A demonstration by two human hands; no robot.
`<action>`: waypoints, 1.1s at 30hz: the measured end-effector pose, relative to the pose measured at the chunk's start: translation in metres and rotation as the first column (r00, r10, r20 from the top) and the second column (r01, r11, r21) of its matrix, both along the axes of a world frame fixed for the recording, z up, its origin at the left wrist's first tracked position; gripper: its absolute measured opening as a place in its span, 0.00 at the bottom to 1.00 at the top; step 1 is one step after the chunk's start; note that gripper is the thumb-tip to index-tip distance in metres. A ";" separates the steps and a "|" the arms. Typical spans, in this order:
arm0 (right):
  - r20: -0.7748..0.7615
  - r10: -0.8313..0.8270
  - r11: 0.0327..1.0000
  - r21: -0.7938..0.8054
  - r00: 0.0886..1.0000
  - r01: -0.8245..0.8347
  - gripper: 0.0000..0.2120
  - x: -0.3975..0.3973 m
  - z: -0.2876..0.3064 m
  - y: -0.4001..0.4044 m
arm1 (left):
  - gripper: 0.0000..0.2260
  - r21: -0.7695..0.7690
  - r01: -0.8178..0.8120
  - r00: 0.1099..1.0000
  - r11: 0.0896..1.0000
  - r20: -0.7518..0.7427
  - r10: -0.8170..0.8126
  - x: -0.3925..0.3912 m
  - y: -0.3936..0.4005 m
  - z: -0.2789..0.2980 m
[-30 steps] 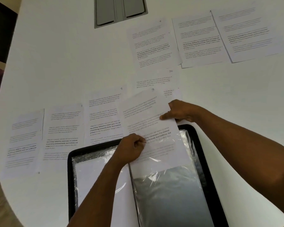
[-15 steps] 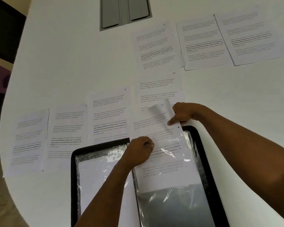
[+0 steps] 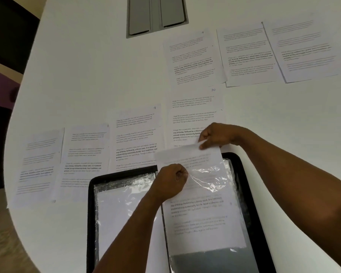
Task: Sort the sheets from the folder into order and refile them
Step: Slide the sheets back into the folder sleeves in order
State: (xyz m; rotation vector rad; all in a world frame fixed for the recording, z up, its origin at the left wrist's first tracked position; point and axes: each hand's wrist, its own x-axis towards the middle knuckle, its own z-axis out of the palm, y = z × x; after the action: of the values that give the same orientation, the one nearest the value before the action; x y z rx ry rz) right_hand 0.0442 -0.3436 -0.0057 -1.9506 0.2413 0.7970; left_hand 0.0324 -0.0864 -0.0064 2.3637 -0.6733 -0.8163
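Sheet (image 3: 197, 213) half-sleeved in folder (image 3: 242, 174), both hands' fingers (image 3: 205, 143) pinching; loose pages (image 3: 136, 134) beside.

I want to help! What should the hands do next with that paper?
Probably keep sliding the sheet down: its top sticks out of the plastic sleeve, pinched by the right hand, while the left hand grips the sleeve's mouth.

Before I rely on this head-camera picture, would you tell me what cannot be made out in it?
- Folder: its near end is cut off by the bottom edge.
- Sheet being filed: its page number cannot be read; the glare of the plastic sleeve and the right hand cover its top.
- Left hand: what it pinches lies behind its curled fingers.
- Far sheets and leftmost sheet: text blurred, unreadable.
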 end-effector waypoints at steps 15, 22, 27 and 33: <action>-0.088 0.520 0.834 -0.165 0.850 -0.527 0.08 -0.005 0.009 0.047 | 0.03 -0.069 -0.060 0.998 0.996 0.015 0.061 -0.005 0.004 0.002; 0.008 0.291 0.945 -0.156 0.957 -0.286 0.06 -0.021 0.019 0.042 | 0.04 -0.114 -0.111 0.994 0.987 0.003 0.112 -0.008 0.007 0.000; 0.338 -0.454 0.829 -0.177 0.824 0.530 0.16 -0.069 0.020 0.030 | 0.03 -0.159 -0.197 0.980 0.967 -0.024 0.196 -0.015 0.013 0.002; 0.160 -0.400 0.858 -0.280 0.902 0.430 0.32 -0.154 0.020 0.054 | 0.03 -0.201 -0.269 0.962 0.942 -0.005 0.274 -0.033 0.015 0.005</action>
State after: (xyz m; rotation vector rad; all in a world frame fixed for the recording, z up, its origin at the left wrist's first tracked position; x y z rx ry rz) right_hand -0.1098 -0.2894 0.0148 -2.1136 0.7422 0.3912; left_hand -0.0005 -0.0717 -0.0013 2.2204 -0.4033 -0.5727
